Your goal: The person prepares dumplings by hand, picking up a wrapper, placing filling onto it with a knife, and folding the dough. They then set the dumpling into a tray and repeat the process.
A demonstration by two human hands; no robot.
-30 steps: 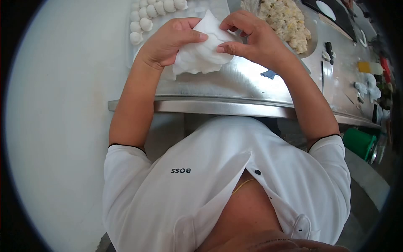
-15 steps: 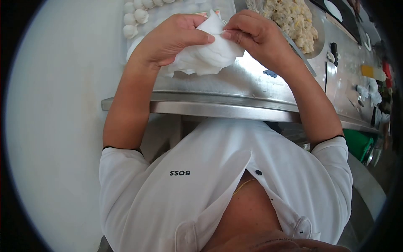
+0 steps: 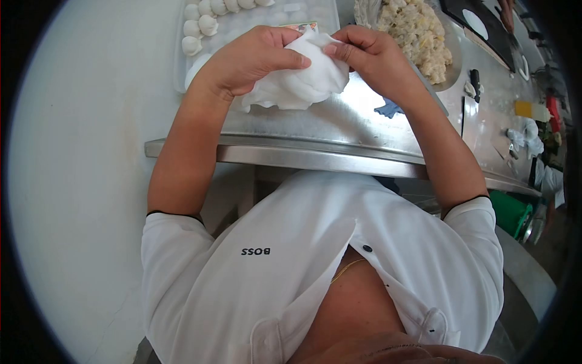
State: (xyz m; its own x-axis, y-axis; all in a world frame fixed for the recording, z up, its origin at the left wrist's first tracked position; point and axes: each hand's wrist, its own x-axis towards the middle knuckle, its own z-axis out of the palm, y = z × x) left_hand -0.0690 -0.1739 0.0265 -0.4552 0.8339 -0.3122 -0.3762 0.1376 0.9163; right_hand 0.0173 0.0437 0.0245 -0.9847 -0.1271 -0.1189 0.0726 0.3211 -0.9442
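Note:
A soft white bundle of thin dumpling wrappers (image 3: 297, 85), with ruffled edges at its lower side, is held above the steel table (image 3: 279, 124). My left hand (image 3: 260, 57) grips its left side, thumb lying across the front. At the upper right edge my right hand (image 3: 367, 54) pinches a corner between thumb and fingers. Behind my hands, a pale plastic tray (image 3: 179, 67) carries rows of white dumplings (image 3: 208, 25). A colourful label (image 3: 301, 27) shows partly behind the wrappers.
To the right, a metal bowl (image 3: 456, 67) holds chunky pale filling (image 3: 418, 39). Beyond it lie a black-handled cleaver (image 3: 469, 115) and a dark board (image 3: 454, 11). A blue scrap (image 3: 388, 109) sits by my right forearm. Another person's hand (image 3: 506, 12) shows at upper right.
The peak of the wrappers has lowered and spread, with its top edge now wider between my hands. My right hand has shifted slightly to the right and down. The view has turned a little.

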